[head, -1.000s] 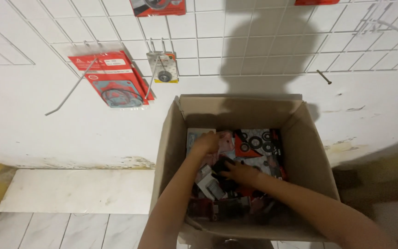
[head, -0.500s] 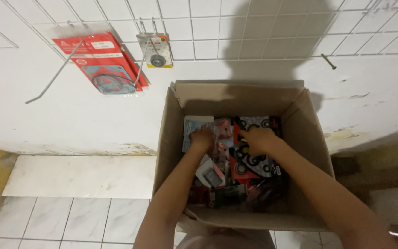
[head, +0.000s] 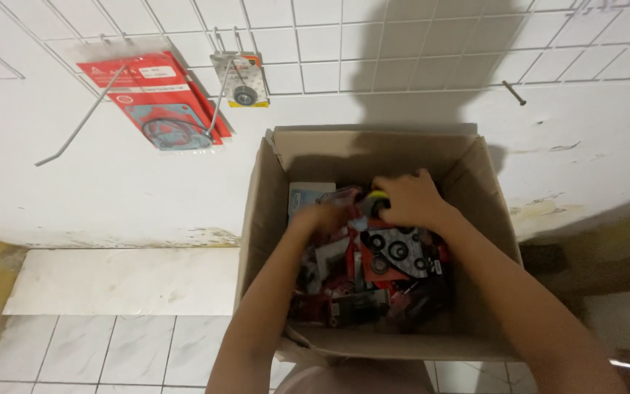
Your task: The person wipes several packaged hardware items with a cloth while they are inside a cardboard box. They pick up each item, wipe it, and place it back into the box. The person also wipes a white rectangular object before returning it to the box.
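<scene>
Both hands are down in the cardboard box point(head: 257, 219). The right hand point(head: 410, 198) curls over a small yellow-topped pack point(head: 378, 197) — apparently gripping it, though fingers hide it. The left hand point(head: 319, 217), blurred, rests on the red-and-black packets point(head: 373, 270); its grip I cannot tell. Sorting looks underway — lifting a pack free needs a firm pinch.

red gasket packs point(head: 160, 98) on wall grid, carded packets point(head: 373, 270) in box

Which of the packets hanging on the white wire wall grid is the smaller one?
The small card packet with a round black part, hanging right of the large red flat packet with a ring gasket and nearer the brown cardboard box.
</scene>
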